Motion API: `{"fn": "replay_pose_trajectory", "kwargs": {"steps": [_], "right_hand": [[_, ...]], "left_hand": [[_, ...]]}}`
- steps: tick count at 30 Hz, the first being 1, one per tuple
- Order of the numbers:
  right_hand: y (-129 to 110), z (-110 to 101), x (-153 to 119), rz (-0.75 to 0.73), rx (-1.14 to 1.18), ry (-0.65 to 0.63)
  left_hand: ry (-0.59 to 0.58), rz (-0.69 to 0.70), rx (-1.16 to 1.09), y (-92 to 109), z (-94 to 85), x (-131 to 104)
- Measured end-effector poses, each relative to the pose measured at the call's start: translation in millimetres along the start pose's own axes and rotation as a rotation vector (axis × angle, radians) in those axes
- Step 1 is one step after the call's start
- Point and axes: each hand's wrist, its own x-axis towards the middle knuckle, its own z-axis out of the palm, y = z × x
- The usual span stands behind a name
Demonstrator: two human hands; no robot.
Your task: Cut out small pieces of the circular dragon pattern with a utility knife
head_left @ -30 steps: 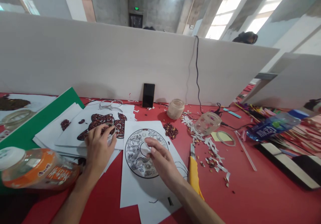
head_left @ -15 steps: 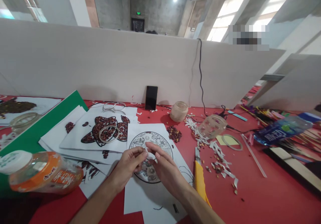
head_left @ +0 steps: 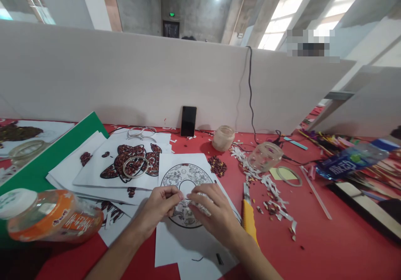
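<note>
My left hand (head_left: 163,208) is closed in a pinch over the left part of a round line drawing (head_left: 180,219) on white paper. Whatever its thumb and finger hold is too small to name. My right hand (head_left: 214,213) is beside it, over the drawing's right part, with curled fingers. Something whitish shows between those fingers, and I cannot make out its kind. Both hands' fingertips are close together near the blank circle (head_left: 187,186) in the drawing's middle. A pile of dark red beans (head_left: 217,166) lies by the sheet's upper right edge.
A yellow utility knife (head_left: 249,221) lies right of the sheet. Two glass jars (head_left: 223,138) stand behind, with paper scraps (head_left: 274,192) around. A phone (head_left: 188,121) leans on the partition. At left are a bean-covered picture (head_left: 120,165) and an orange-labelled jar (head_left: 53,215).
My right hand has turned, its fingers going from stretched out to curled down over the drawing. My left hand stays pinched in nearly the same place.
</note>
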Motion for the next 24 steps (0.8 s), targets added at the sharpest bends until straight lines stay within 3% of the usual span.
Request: {"fn": "replay_pose_trajectory", "kwargs": {"steps": [3, 7, 10, 14, 17, 20, 24], "right_hand": [[-3, -3, 0, -0.15, -0.126, -0.081], [-2, 1, 0, -0.171, -0.147, -0.035], [-1, 7, -1, -0.094, -0.104, 0.021], [-3, 13, 0, 0.157, 0.06, 0.146], [-3, 13, 0, 0.319, 0.129, 0.228], [-1, 11, -2, 0.332, 0.073, 0.192], [-5, 7, -10, 0.18, -0.149, 0.069]], "left_hand": [[-0.021, 0.015, 0.033, 0, 0.9, 0], [-0.049, -0.019, 0.085, 2, 1.9, -2], [-0.054, -0.038, 0.134, 3, -0.3, -3], [0.001, -0.004, 0.291, 7, -10.9, -4], [0.159, 0.152, 0.467, 13, -23.4, -4], [0.262, 0.4, 0.703, 15, -33.2, -3], [0.115, 0.629, 0.938, 5, -35.0, -1]]}}
